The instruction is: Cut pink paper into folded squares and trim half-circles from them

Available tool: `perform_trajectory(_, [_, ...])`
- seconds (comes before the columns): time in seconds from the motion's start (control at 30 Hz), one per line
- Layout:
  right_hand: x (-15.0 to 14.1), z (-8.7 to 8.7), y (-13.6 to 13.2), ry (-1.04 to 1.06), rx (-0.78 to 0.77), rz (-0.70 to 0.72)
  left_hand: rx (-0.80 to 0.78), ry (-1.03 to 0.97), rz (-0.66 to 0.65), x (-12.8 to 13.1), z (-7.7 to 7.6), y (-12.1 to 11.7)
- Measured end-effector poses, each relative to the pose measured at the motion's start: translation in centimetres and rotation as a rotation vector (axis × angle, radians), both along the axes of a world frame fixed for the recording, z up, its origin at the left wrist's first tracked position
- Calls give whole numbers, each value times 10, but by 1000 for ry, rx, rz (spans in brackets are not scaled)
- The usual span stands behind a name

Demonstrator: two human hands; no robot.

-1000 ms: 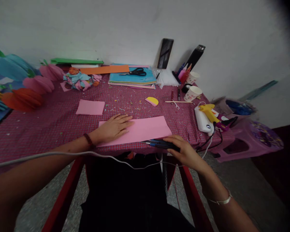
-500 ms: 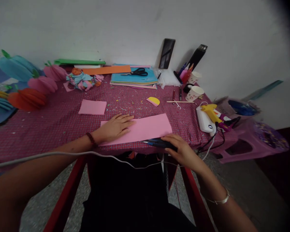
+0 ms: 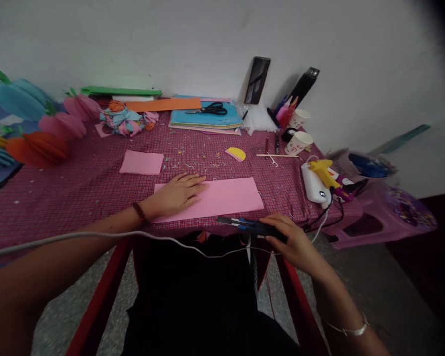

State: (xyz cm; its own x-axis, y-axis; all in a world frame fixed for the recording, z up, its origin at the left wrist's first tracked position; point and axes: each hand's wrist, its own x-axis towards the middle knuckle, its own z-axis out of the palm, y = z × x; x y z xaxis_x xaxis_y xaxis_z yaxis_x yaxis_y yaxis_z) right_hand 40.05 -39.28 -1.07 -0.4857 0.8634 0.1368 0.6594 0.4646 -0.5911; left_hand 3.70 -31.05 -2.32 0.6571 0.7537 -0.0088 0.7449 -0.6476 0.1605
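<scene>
I have the left hand (image 3: 180, 197) spread flat, palm down and fingers slightly parted, gripping nothing but resting on the left part of a long, pink, rectangular sheet of paper (image 3: 233, 195). That sheet lies along the near edge of the table, on a red-and-blue checked cloth (image 3: 96, 198). I have the right hand (image 3: 287, 237) closed around the dark handle of a slim blue-and-black cutter (image 3: 250, 226), its blade pointing left, just beside the sheet's near edge; I cannot tell whether the two touch.

Beyond the left hand I see a smaller pink paper rectangle (image 3: 142, 162), and beyond the sheet a yellow-and-pink half-round paper piece (image 3: 236, 154) among scattered scraps. Farther back, black-handled scissors (image 3: 214, 108) rest on a stack of blue and other coloured sheets (image 3: 193, 117). To the right, a yellow glue gun (image 3: 322, 171) lies against a white rounded box (image 3: 311, 185).
</scene>
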Motion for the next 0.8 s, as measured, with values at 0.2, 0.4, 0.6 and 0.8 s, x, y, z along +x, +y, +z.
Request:
perform_trajectory(0.2, [12,-1,-3,0,-5,-57,25,9,-4,-1,-2,1])
perform_trajectory(0.4, [26,-3,-4,12,44,-121,44,9,0,-4,-7,3])
perform_trajectory(0.6, [33,-8,-5,14,89,-211,68,23,-24,-6,-10,6])
perform_trajectory(0.8, [4,-10,-3,7,116,-187,46,15,-4,-4,-7,4])
